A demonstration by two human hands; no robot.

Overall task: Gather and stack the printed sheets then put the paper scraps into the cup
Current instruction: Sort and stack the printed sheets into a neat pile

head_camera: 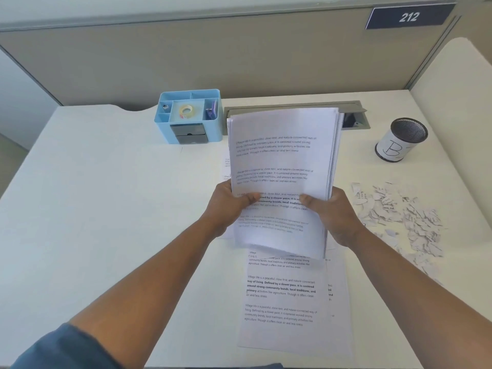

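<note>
Both hands, left (229,206) and right (332,214), gripped a thin stack (279,161) of flat printed sheets upright; right of it lay ragged scraps (399,214) and a mesh cup (402,141).

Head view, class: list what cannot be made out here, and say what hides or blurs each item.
- Fingers of the left hand and right hand: behind the held stack of sheets; only thumbs show.
- Sheets on the desk: upper parts covered by the held stack, so their count is unclear.
- Inside of the cup: too dark to see.
- Print on the paper scraps: too small.
- Small items in the blue organizer: too small to identify.
</note>
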